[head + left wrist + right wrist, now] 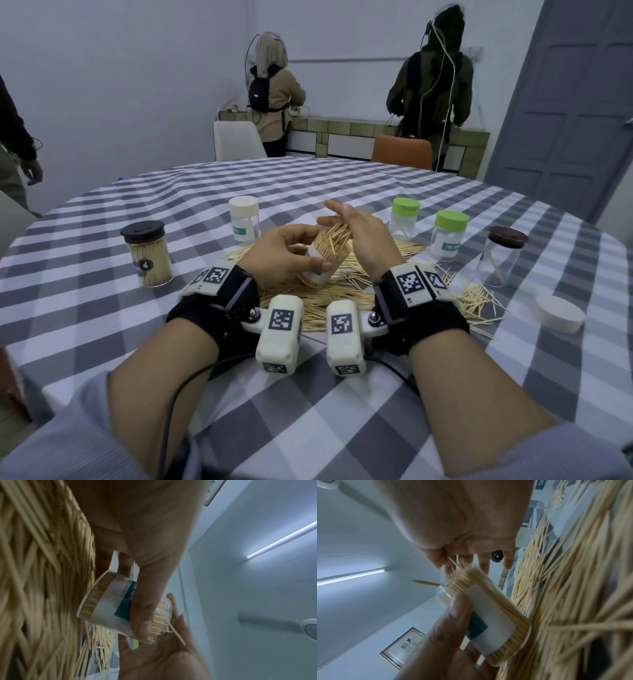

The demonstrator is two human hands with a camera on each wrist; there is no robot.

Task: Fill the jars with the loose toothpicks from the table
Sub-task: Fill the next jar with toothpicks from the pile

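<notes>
Fingers (301, 236) of left hand (281, 255) curl round clear jar (323, 263), tilted and packed, above loose toothpicks (325, 301) on desk (102, 308). Right hand (363, 240) just beyond jar mouth, fingers spread, touching protruding tips. Beyond jar: cream-lidded jar (244, 219), two green-lidded jars (406, 219).

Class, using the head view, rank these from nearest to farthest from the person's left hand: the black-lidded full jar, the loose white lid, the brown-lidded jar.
Measured from the left hand:
1. Black-lidded full jar, on its left side.
2. Brown-lidded jar, far right, past the right hand.
3. Loose white lid, right and nearer the table edge.
</notes>
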